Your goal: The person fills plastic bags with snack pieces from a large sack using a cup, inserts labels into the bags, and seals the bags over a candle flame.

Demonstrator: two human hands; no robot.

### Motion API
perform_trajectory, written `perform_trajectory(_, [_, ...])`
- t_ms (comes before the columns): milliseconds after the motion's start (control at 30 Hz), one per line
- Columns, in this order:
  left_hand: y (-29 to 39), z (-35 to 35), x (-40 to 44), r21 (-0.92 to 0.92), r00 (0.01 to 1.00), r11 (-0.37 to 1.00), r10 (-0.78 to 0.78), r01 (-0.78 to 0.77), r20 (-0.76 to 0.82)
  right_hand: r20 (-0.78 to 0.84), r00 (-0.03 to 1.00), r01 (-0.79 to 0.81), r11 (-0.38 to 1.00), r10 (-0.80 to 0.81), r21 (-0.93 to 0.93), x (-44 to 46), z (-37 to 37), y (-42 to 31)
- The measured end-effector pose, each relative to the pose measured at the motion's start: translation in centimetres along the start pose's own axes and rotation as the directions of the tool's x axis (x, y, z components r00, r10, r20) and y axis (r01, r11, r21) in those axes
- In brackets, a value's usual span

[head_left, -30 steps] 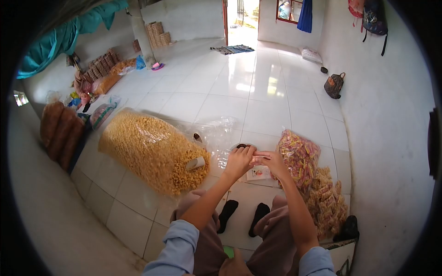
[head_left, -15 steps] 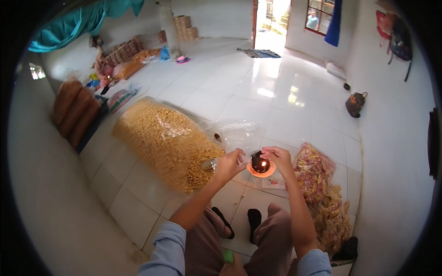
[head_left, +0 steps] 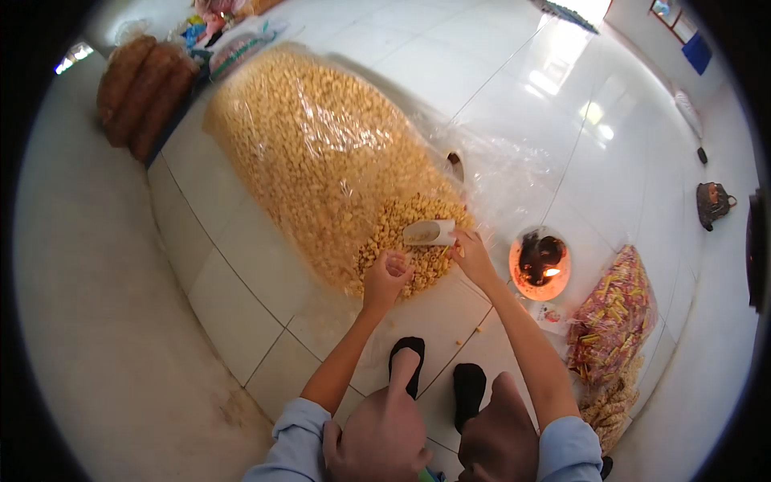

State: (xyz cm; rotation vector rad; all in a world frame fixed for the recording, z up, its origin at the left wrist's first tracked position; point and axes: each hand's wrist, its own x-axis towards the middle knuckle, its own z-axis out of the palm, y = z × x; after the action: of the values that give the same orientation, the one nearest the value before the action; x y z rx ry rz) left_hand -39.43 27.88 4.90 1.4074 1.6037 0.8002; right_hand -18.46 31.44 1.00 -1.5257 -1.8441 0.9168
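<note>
A large clear plastic bag (head_left: pixel 289 136) full of small yellow-brown snack pieces lies on the floor, its mouth toward me. On the loose snack pieces (head_left: pixel 401 215) at the mouth is a white scoop (head_left: pixel 430 233). My right hand (head_left: pixel 474 255) has its fingers closed on the scoop's right end. My left hand (head_left: pixel 387 279) is close by, over the near edge of the pieces, with its fingers curled; something clear seems to be in them, too faint to name. To the right, a small flame burns on an orange plate (head_left: pixel 516 269) with a dark blackened middle.
A clear bag of small pink-and-yellow packets (head_left: pixel 614 317) lies at the right, with more light-brown packets (head_left: pixel 610 410) nearer me. Tall brown sacks (head_left: pixel 144 96) stand at the left wall. My feet in black socks (head_left: pixel 468 394) are on the tiles. A dark bag (head_left: pixel 713 205) sits far right.
Both hands have moved left from the flame to the mouth of the big bag. My right hand has taken hold of the scoop. The view has tilted down.
</note>
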Motion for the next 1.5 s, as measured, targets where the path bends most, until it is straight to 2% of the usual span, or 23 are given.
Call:
perform_trajectory(33, [-1.2, 0.5, 0.4, 0.012, 1.000, 1.000, -0.003, 0.003, -0.017, -0.064, 0.993, 0.091, 0.989, -0.098, -0.116, 0.4, 0.8, 0.5])
perform_trajectory(67, [-2.5, 1.2, 0.8, 0.010, 0.999, 0.999, -0.033, 0.033, -0.007, -0.041, 0.996, 0.071, 0.991, -0.076, -0.110, 0.9, 1.4, 1.2])
perform_trajectory(133, [-4.0, 1.7, 1.5, 0.032, 0.996, 0.999, -0.034, 0.037, -0.083, -0.051, 0.980, 0.148, 0.874, -0.193, -0.462, 2.2, 2.6, 2.3])
perform_trajectory(267, [-4.1, 1.7, 2.0, 0.042, 0.989, 0.990, -0.135, 0.137, -0.061, 0.021, 0.985, 0.153, 0.826, -0.169, -0.543, 4.0, 3.6, 3.8])
perform_trajectory(333, [-4.3, 1.6, 2.1, 0.069, 0.982, 0.982, -0.169, 0.175, -0.084, 0.102, 0.987, 0.151, 0.948, -0.127, -0.281, 4.5, 3.5, 3.8])
perform_trajectory(367, [-4.2, 1.4, 2.0, 0.070, 0.981, 0.981, -0.173, 0.179, -0.090, 0.107, 0.986, 0.156, 0.948, -0.130, -0.277, 4.5, 3.3, 3.6])
perform_trajectory(433, [-3.8, 0.8, 2.1, 0.082, 0.978, 0.979, -0.177, 0.187, -0.110, -0.079, 0.984, 0.113, 0.897, -0.162, -0.427, 4.4, 1.8, 1.9])
perform_trajectory(467, [-4.1, 0.7, 2.2, 0.075, 0.977, 0.979, -0.181, 0.191, -0.116, -0.071, 0.983, 0.121, 0.895, -0.167, -0.430, 4.7, 0.9, 1.6])
perform_trajectory(533, [-4.4, 0.3, 2.1, 0.037, 0.981, 0.991, -0.123, 0.130, -0.150, -0.201, 0.957, 0.050, 0.797, -0.211, -0.602, 4.9, -0.6, 1.1])
perform_trajectory(667, [-5.2, 0.1, 1.7, 0.103, 0.980, 0.989, -0.091, 0.110, -0.177, -0.172, 0.974, 0.017, 0.798, -0.150, -0.603, 5.4, 0.2, 1.5])
perform_trajectory(733, [-5.1, -0.3, 1.7, 0.080, 0.971, 0.978, -0.176, 0.191, -0.164, -0.133, 0.951, 0.163, 0.815, -0.281, -0.556, 5.8, 2.2, 1.8])
perform_trajectory(767, [-5.2, -0.4, 1.6, 0.080, 0.970, 0.978, -0.179, 0.194, -0.167, -0.129, 0.951, 0.167, 0.816, -0.282, -0.554, 5.8, 3.0, 2.1])
perform_trajectory(833, [-5.5, -0.4, 1.5, 0.078, 0.963, 0.973, -0.199, 0.216, -0.183, -0.067, 0.958, 0.219, 0.866, -0.278, -0.450, 5.8, 4.6, 1.4])
perform_trajectory(867, [-5.5, -0.4, 1.5, 0.079, 0.962, 0.972, -0.203, 0.221, -0.184, -0.074, 0.970, 0.184, 0.899, -0.231, -0.396, 5.5, 5.4, 1.1])
perform_trajectory(1000, [-5.7, -0.3, 1.5, 0.062, 0.954, 0.969, -0.224, 0.240, -0.198, -0.009, 0.972, 0.222, 0.935, -0.234, -0.275, 5.2, 6.3, 1.1])
perform_trajectory(1067, [-5.6, -0.3, 1.5, 0.049, 0.952, 0.969, -0.230, 0.244, -0.200, 0.047, 0.985, 0.170, 0.977, -0.165, -0.128, 5.1, 6.0, 1.4])
perform_trajectory(1167, [-4.8, -0.2, 1.7, -0.011, 0.969, 0.984, -0.180, 0.181, -0.170, 0.077, 0.987, 0.147, 0.985, -0.141, -0.091, 4.9, 3.5, -0.2])
perform_trajectory(1233, [-3.4, -0.1, 2.2, -0.044, 0.988, 0.998, -0.043, 0.037, -0.151, 0.058, 0.988, 0.149, 0.984, -0.144, -0.097, 5.1, 0.9, -1.1])
perform_trajectory(1267, [-2.7, 0.0, 2.5, -0.054, 0.987, 0.998, -0.035, 0.027, -0.157, 0.037, 0.990, 0.142, 0.985, -0.139, -0.095, 5.2, -0.4, -1.7])
perform_trajectory(1433, [0.1, 0.6, 4.0, -0.027, 0.952, 0.967, 0.244, -0.253, -0.185, 0.054, 0.981, 0.193, 0.959, -0.186, -0.209, 5.6, -7.8, -9.3])
perform_trajectory(1500, [0.7, 1.0, 4.5, -0.075, 0.946, 0.956, 0.265, -0.283, -0.188, 0.085, 0.977, 0.212, 0.944, -0.197, -0.253, 5.8, -9.3, -11.2])
